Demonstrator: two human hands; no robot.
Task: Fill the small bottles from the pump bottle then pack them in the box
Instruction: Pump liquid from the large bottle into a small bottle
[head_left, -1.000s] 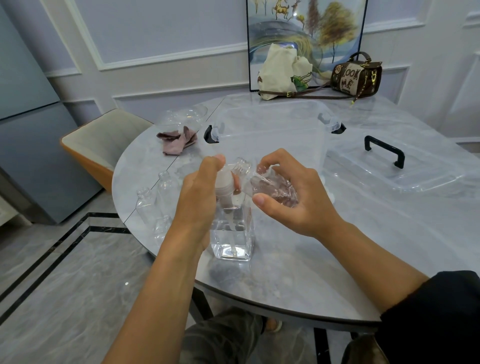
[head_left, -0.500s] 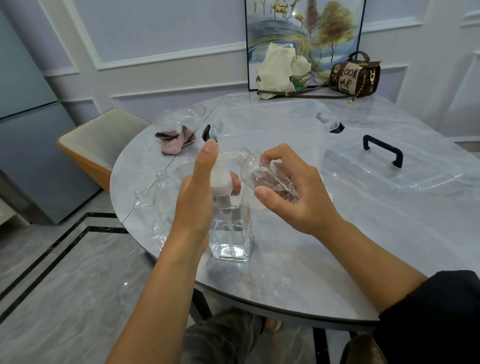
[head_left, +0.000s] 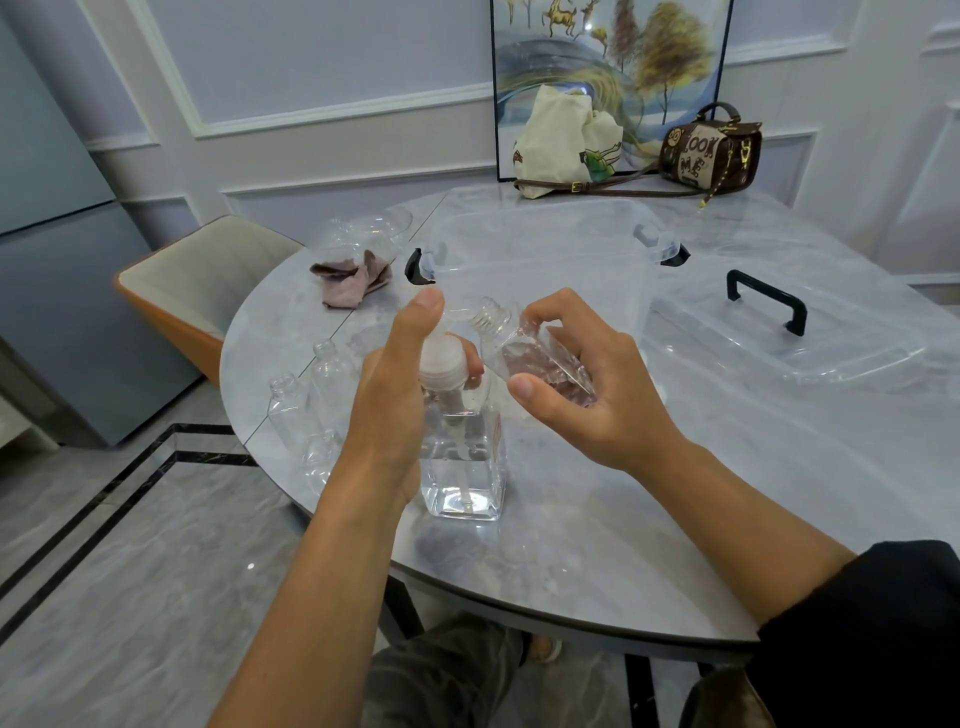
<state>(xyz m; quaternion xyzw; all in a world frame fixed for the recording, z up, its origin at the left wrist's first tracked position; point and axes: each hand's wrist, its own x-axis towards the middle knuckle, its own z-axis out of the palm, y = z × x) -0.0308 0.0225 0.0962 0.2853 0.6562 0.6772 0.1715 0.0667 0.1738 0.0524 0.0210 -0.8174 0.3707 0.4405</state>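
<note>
Grey marble round table (head_left: 779, 493) holds, at its left edge, empty clear small bottles (head_left: 291, 410) waiting within reach. The left hand (head_left: 395, 395) curls round the square clear pump bottle (head_left: 462, 467), one finger raised over its head to press. The right hand (head_left: 587, 395) grasps a tilted small clear bottle (head_left: 524, 353), mouth at the spout to catch liquid. Behind, the clear plastic box (head_left: 545, 249) sits open for packing.

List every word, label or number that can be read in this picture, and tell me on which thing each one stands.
"LOOK ME": on the pale panel of the brown handbag.
Cream tote bag: a green print and a small dark mark, with no words I can read.
Pump bottle: a reddish mark at its right edge, too blurred to read.
No other text is visible.
</note>
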